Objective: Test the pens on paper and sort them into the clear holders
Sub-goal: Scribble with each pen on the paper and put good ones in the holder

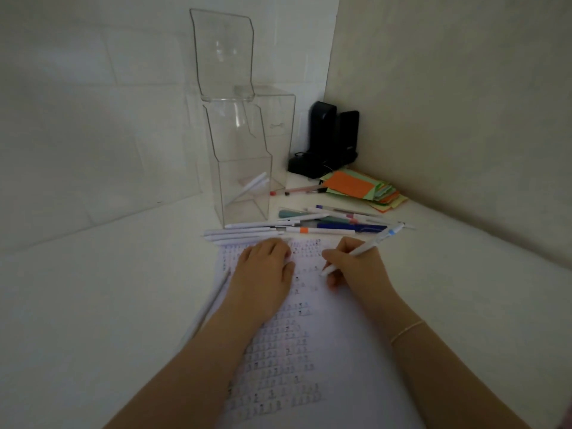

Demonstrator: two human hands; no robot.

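My right hand (353, 267) grips a white pen with a blue band (376, 243), its tip down on the sheet of paper (337, 342) covered in rows of small test marks. My left hand (263, 274) lies flat on the paper's upper part, fingers relaxed, holding it still. A pile of loose pens (312, 226), mostly white with some blue and teal, lies just beyond the paper. The tall clear holder (240, 168) stands behind them with a couple of white pens (255, 185) leaning inside. Another clear holder (278, 119) stands behind it.
A white pen (210, 305) lies along the paper's left edge. A red-capped pen (297, 191) lies right of the holder. A stack of orange and green paper slips (362, 188) and black devices (325, 140) fill the back corner. Walls close in at left and right.
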